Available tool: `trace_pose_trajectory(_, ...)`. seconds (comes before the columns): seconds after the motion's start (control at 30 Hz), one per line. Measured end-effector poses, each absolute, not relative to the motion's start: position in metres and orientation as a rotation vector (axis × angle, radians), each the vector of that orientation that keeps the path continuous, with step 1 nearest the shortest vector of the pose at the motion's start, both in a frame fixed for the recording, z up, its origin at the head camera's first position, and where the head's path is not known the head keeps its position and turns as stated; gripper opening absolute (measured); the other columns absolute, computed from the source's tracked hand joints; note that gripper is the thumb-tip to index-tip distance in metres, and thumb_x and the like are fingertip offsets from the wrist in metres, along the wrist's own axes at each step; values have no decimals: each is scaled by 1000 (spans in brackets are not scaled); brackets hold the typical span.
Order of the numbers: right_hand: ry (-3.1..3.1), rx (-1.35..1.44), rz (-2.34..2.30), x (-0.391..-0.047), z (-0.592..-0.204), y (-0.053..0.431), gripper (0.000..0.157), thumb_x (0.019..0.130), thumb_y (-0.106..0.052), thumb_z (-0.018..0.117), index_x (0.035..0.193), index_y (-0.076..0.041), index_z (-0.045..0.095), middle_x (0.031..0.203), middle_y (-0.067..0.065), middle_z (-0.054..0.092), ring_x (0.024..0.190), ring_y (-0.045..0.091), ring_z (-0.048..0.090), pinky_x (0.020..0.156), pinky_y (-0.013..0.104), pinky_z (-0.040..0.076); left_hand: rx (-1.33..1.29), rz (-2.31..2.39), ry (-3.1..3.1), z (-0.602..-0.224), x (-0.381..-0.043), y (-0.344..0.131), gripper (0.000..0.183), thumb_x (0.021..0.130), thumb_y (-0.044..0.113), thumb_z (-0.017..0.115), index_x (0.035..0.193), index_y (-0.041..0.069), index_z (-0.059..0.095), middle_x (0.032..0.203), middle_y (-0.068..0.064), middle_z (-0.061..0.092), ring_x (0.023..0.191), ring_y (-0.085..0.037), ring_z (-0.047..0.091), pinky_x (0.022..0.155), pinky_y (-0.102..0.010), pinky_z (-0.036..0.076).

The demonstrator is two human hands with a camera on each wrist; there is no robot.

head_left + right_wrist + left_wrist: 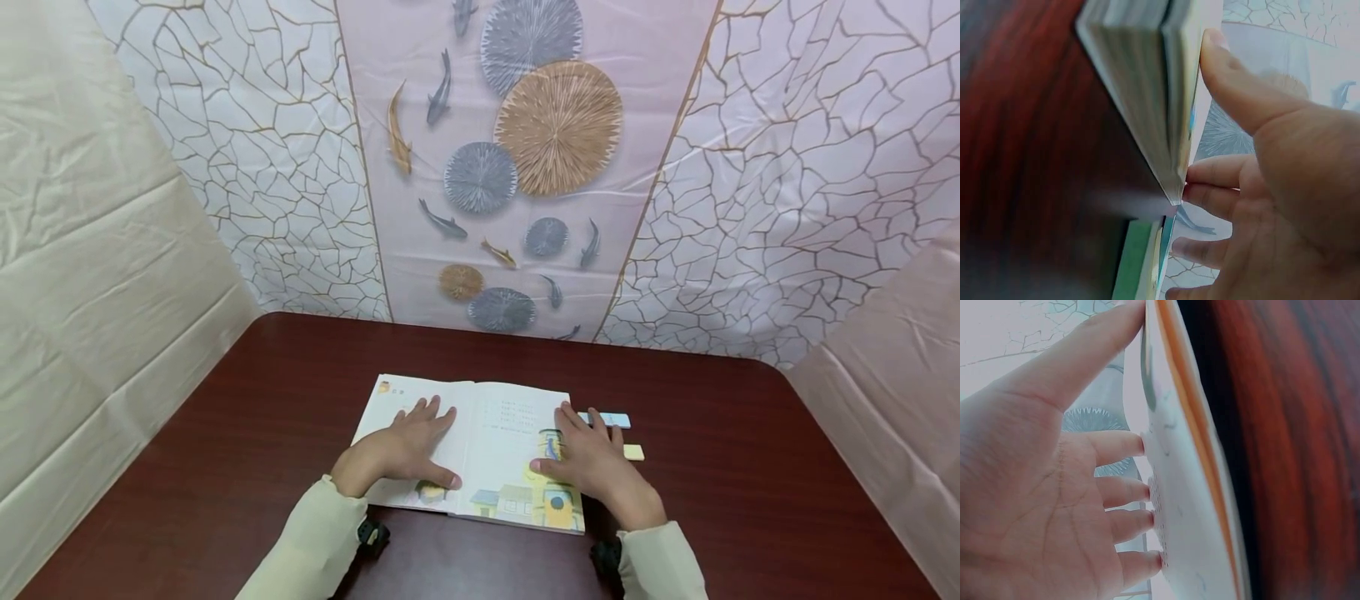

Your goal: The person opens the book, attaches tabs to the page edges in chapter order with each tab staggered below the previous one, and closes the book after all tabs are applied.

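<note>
An open picture book [498, 454] lies flat, with pale pages, lines of print and drawn houses on the right page. My left hand [408, 442] rests on the left page, its fingers spread and the thumb near the fold. In the left wrist view, the fingertips [1141, 444] touch the paper [1179, 469]. My right hand [596, 462] lies across the book's right edge, thumb on the page and outer fingers reaching past it. The right wrist view shows the thick page block [1135, 75] beside the right thumb [1235, 81].
A light blue strip [617, 420] and a pale yellow piece [634, 452] show beyond the book's right edge. From the right wrist, a green-sided layered thing [1132, 253] appears there. The dark red-brown table [720, 475] meets a patterned cloth [502, 242] behind it.
</note>
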State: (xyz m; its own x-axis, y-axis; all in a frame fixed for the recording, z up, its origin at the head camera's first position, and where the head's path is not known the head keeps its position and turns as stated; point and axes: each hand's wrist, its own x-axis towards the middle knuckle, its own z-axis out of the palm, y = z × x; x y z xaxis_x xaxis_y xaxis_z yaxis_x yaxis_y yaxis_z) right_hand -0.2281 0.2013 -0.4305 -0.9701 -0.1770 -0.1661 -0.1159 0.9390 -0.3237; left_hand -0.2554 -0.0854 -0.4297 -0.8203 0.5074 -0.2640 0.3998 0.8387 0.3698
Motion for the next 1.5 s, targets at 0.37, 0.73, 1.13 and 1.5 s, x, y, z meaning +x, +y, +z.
trace_pose_trajectory(0.37, 2892, -203, -466, -226, -428, 198, 90, 90, -48, 69, 155, -2, 28, 162, 18, 23, 147, 52, 9, 109, 75, 6, 686, 443, 2663, -429, -256, -85, 109, 78, 63, 75, 158, 8, 25, 163, -23, 11, 151, -38, 7, 118, -60, 13)
trace_pose_trajectory(0.73, 2960, -140, -382, -220, -420, 187, 77, 87, -48, 72, 149, -11, 46, 133, 26, 50, 119, 43, 45, 91, 57, 42, 691, 456, 2644, -431, -255, -89, 110, 77, 63, 75, 158, 7, 24, 164, -23, 9, 151, -39, 6, 117, -61, 13)
trace_pose_trajectory(1.13, 2907, 46, -1302, -214, -382, 192, 74, 101, -34, 57, 157, -5, 18, 96, 12, 65, 63, 16, 54, 56, 32, 44, 705, 462, 2646, -429, -258, -87, 111, 77, 63, 75, 158, 7, 23, 163, -24, 9, 151, -40, 6, 117, -62, 12)
trace_pose_trajectory(1.5, 2138, 129, -2201, -216, -401, 152, 31, 109, -23, 38, 129, -5, 54, 111, 13, 59, 85, 17, 62, 70, 29, 52, 727, 496, 2665, -429, -255, -88, 108, 77, 60, 77, 158, 10, 25, 163, -24, 9, 151, -40, 7, 116, -63, 14)
